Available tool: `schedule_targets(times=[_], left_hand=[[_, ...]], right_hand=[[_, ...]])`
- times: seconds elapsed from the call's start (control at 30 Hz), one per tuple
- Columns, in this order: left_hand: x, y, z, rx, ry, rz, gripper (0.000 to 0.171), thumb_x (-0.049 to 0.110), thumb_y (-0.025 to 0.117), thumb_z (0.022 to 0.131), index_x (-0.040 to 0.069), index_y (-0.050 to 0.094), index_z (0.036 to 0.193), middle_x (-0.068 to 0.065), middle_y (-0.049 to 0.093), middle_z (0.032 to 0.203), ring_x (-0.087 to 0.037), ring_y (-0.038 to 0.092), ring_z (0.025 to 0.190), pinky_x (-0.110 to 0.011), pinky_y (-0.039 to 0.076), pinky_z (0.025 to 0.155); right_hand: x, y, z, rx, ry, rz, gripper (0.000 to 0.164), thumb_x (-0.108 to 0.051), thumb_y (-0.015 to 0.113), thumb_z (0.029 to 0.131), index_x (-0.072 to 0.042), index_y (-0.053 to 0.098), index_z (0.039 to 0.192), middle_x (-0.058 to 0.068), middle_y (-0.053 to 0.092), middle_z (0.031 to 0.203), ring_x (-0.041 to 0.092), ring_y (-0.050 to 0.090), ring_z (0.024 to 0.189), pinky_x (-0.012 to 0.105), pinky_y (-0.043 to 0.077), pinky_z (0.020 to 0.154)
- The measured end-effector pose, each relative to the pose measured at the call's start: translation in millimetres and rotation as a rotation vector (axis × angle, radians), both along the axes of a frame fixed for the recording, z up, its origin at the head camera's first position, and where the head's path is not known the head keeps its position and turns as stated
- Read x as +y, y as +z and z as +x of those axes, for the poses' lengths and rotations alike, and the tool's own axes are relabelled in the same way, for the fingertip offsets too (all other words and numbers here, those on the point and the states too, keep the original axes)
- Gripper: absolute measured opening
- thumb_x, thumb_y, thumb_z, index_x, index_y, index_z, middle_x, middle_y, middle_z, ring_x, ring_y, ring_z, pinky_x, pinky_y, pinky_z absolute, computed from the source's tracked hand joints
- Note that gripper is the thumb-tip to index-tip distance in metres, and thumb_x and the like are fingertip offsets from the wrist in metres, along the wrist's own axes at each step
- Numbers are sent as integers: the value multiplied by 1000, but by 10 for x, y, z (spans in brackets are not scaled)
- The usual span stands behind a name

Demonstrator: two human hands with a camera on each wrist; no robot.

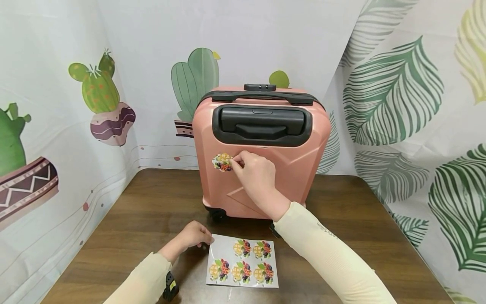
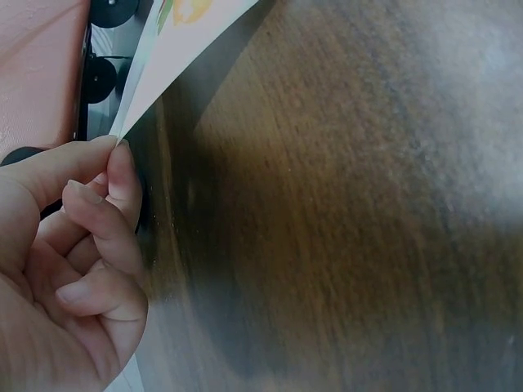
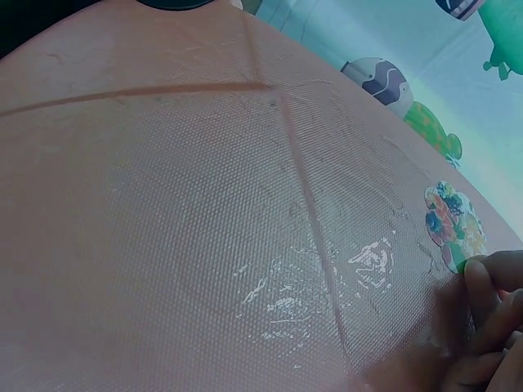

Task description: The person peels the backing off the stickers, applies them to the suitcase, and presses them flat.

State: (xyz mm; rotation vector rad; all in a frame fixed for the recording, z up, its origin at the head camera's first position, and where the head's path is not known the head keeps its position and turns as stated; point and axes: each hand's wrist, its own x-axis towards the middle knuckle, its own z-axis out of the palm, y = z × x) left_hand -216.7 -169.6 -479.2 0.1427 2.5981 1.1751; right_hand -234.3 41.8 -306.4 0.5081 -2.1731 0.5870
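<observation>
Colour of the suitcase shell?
The suitcase shell is pink, showing best in the head view.

left wrist view: sheet (image 2: pixel 176 51) cropped | sticker lettering (image 1: pixel 214 270): too small

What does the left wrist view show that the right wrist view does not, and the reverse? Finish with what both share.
Only the left wrist view: the left hand pinching a corner of the sticker sheet, and the wooden tabletop.
Only the right wrist view: the right hand pinching the edge of a fruit sticker, and the cactus print.
Both: part of the pink suitcase.
</observation>
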Motion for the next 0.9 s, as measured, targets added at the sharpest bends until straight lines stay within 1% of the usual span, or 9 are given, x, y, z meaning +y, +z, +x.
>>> schedule_targets(times=[0.23,0.43,0.6,0.73,0.9], left_hand=[[-8,-11,-10,-1,-2,4,12,9,78,84,-2,78,80,-4,72,68,-8,47,51,-24,43,53],[-20,-26,-13,1,-3,9,12,9,78,84,-2,78,79,-3,71,67,-8,47,50,-23,42,53],[-11,-26,-13,-12,10,-6,12,9,79,84,-1,79,80,-2,71,67,-9,47,51,-23,42,53],[2,-21,-14,-23,21,-12,11,9,79,84,-1,79,80,-2,70,67,-9,47,51,-23,43,54],[3,-11,-7,-9,13,-1,11,8,79,84,-2,79,80,-2,69,66,-9,47,50,-24,44,54]], right_hand=[[3,-3,0,-12,11,9,14,-22,74,95,-10,78,88,2,70,67,17,61,55,29,46,49],[3,-7,0,-9,2,12,14,-22,74,94,-10,78,88,3,70,67,17,61,55,30,46,49],[7,-6,13,-16,4,6,14,-22,74,94,-10,78,89,3,70,66,17,60,55,30,45,49],[9,-13,14,-5,8,6,13,-22,75,94,-11,78,88,2,70,67,16,60,55,30,45,49],[12,-6,17,12,22,1,12,-21,74,94,-11,77,88,2,69,66,16,59,54,30,45,48]])
